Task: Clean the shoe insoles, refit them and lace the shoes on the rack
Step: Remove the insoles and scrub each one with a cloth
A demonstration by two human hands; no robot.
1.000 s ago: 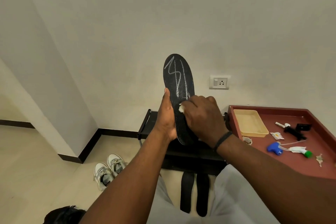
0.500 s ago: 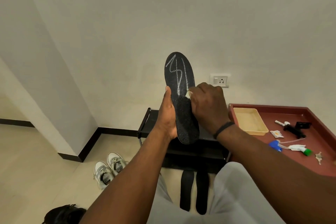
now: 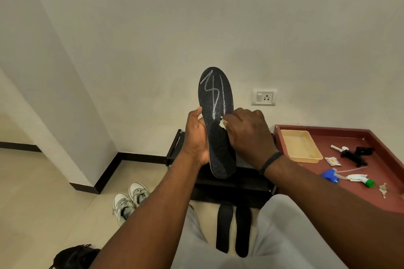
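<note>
I hold a black insole (image 3: 216, 102) upright in front of me, with white scribbled marks on its upper half. My left hand (image 3: 196, 137) grips its left edge near the middle. My right hand (image 3: 247, 132) pinches a small white wipe (image 3: 223, 124) and presses it against the insole's right side, just below the marks. Two more black insoles (image 3: 232, 228) lie on the floor between my knees. A black shoe rack (image 3: 231, 183) stands against the wall behind the held insole. A pair of white-and-grey sneakers (image 3: 129, 202) sits on the floor at left.
A dark red tray table (image 3: 384, 199) at right carries a beige plastic tray (image 3: 300, 145), a blue-and-white spray head (image 3: 347, 178), a black tool (image 3: 354, 157), a sachet and keys. A wall socket (image 3: 263, 97) is on the wall. A black shoe (image 3: 74, 256) lies at bottom left.
My right hand with the wipe slid up the insole from its middle towards the white marks, then eased slightly back. The lower marks look fainter.
</note>
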